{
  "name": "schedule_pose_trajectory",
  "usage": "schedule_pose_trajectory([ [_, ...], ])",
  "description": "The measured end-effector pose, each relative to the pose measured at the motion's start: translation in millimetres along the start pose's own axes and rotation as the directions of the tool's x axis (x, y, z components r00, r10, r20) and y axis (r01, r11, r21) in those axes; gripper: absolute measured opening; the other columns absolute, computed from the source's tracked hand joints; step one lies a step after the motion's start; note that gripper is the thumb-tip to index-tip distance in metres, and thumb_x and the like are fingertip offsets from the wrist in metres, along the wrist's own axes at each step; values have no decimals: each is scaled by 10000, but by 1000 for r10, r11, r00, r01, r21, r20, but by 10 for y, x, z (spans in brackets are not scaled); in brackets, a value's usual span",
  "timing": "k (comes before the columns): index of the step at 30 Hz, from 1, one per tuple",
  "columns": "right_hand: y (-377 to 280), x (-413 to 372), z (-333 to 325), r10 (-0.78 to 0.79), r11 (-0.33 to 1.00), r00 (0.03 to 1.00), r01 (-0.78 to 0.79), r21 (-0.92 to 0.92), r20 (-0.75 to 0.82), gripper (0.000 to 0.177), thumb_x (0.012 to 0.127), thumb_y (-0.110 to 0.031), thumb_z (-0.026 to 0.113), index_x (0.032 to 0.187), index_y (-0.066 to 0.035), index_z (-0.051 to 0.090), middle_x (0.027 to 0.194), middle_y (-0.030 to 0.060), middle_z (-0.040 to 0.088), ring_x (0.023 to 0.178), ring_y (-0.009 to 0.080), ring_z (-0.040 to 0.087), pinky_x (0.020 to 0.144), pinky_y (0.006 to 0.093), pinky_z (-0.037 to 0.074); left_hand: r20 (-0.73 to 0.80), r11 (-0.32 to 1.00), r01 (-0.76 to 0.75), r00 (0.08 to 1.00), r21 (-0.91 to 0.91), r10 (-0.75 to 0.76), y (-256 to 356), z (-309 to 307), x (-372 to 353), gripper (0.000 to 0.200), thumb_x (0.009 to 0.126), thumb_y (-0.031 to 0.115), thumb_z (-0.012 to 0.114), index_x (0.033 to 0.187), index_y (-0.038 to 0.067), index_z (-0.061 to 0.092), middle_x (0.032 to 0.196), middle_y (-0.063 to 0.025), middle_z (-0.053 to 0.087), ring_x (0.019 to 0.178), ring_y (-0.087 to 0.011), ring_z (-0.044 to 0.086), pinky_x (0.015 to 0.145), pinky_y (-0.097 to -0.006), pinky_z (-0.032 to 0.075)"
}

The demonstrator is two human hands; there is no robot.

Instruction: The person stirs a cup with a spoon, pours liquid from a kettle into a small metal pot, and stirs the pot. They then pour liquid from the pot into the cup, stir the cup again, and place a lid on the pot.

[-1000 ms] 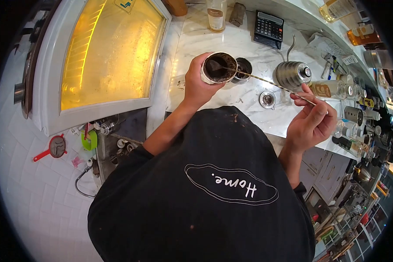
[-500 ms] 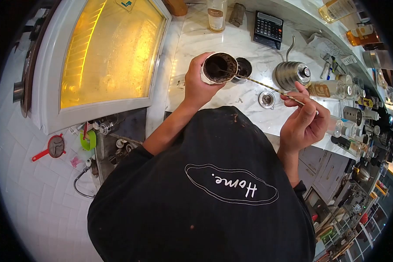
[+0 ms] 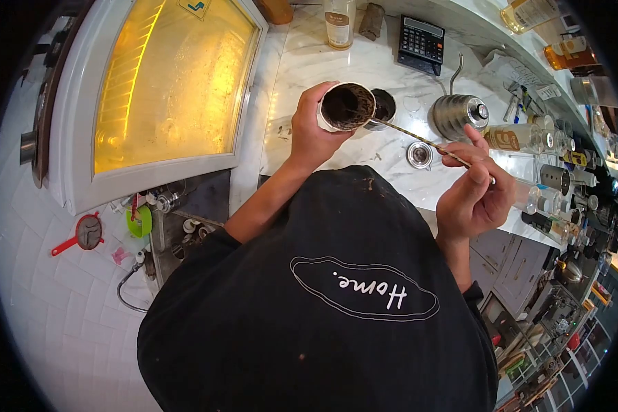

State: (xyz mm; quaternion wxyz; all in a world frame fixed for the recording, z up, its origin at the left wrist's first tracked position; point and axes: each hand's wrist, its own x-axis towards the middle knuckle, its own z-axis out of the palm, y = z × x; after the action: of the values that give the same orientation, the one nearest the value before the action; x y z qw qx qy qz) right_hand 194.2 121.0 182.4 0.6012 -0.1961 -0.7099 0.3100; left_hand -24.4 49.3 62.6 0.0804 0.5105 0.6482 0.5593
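My left hand [image 3: 314,127] is wrapped round a white cup [image 3: 327,123], whose open mouth faces me. Dark brown powder or paste lies inside and clings to the inner wall. Between the fingers of my right hand [image 3: 479,182] is a long, thin, twisted bar spoon [image 3: 419,137]. Its shaft slants over the cup's rim, and its far end is hard to make out in the dark contents. Just behind the cup, partly hidden by it, stands a second round container [image 3: 384,106] with dark contents. A small round metal piece [image 3: 419,155] sits on the counter between my hands.
A steel gooseneck kettle [image 3: 460,117] stands beyond my right hand, with bottles [image 3: 511,139] and jars along the right. At the back are a calculator [image 3: 421,44] and a labelled bottle [image 3: 339,24]. A yellow-lit glass door [image 3: 178,89] stands at left.
My right hand has shifted slightly to the left and down with the bar spoon. The cup in my left hand has barely moved.
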Motion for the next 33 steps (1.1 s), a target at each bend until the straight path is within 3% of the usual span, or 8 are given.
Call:
schedule_pose_trajectory([
  [4, 66, -10, 6, 38, 998, 999, -37, -45, 22, 238, 1115, -212, 475, 1069, 22, 486, 812, 199, 705, 719, 278, 715, 984, 607, 518, -6, 998, 48, 999, -34, -48, -23, 32, -18, 792, 660, 53, 965, 1323, 19, 534, 1217, -130, 688, 1115, -220, 692, 973, -342, 555],
  [7, 141, 15, 49, 73, 997, 993, -75, -20, -88, 182, 1100, -154, 505, 1053, 21, 522, 818, 188, 724, 713, 227, 715, 984, 516, 530, 14, 996, 70, 998, -48, -69, 3, 18, -30, 781, 667, 62, 964, 1318, 18, 536, 1205, -128, 690, 1103, -214, 695, 967, -338, 557],
  [10, 241, 17, -11, 180, 984, 975, -181, 8, -128, 176, 1104, -150, 491, 1066, 20, 517, 838, 189, 729, 700, 218, 704, 985, 494, 532, 41, 996, 75, 996, -46, -73, -10, 2, -41, 775, 674, 68, 962, 1320, 16, 537, 1199, -126, 690, 1097, -212, 696, 967, -334, 556],
  [15, 307, -5, -105, 275, 961, 943, -262, 91, -189, 201, 1109, -179, 498, 1069, 16, 526, 875, 202, 729, 738, 259, 717, 757, 354, 601, 42, 997, 60, 997, -46, -59, -23, 17, -32, 764, 643, 73, 963, 1297, 43, 569, 1216, -120, 680, 1118, -256, 685, 964, -357, 547],
  [18, 367, -69, -209, 410, 911, 876, -379, 166, -252, 203, 1108, -179, 502, 1067, 18, 533, 879, 197, 723, 765, 278, 726, 762, 371, 607, 69, 1000, 13, 998, 19, -15, -22, 15, -3, 762, 676, 69, 952, 1329, 18, 563, 1238, -130, 676, 1144, -226, 678, 992, -343, 537],
  [25, 513, -156, -669, 526, 850, 764, -468, 242, -374, 226, 1117, -194, 477, 1051, 5, 561, 868, 177, 717, 780, 264, 731, 809, 434, 626, 100, 996, 70, 992, 46, -75, -58, 47, -4, 764, 671, 42, 931, 1344, 29, 570, 1259, -133, 673, 1159, -246, 674, 1010, -353, 526],
  [29, 530, -219, -1087, 540, 841, 737, -455, 293, -407, 209, 1115, -184, 481, 1063, 4, 554, 873, 166, 716, 780, 266, 733, 836, 440, 627, 94, 987, 152, 983, 54, -156, -160, 22, -38, 778, 672, 18, 910, 1364, 24, 555, 1252, -135, 670, 1163, -235, 672, 1012, -353, 528],
  [33, 480, -230, -1052, 476, 876, 768, -459, 151, -428, 203, 1117, -164, 463, 1069, 17, 542, 931, 183, 713, 813, 265, 731, 849, 431, 625, 88, 979, 194, 976, 65, -199, -231, -20, -50, 787, 670, -1, 902, 1370, 14, 541, 1248, -138, 668, 1169, -227, 669, 1018, -351, 531],
])
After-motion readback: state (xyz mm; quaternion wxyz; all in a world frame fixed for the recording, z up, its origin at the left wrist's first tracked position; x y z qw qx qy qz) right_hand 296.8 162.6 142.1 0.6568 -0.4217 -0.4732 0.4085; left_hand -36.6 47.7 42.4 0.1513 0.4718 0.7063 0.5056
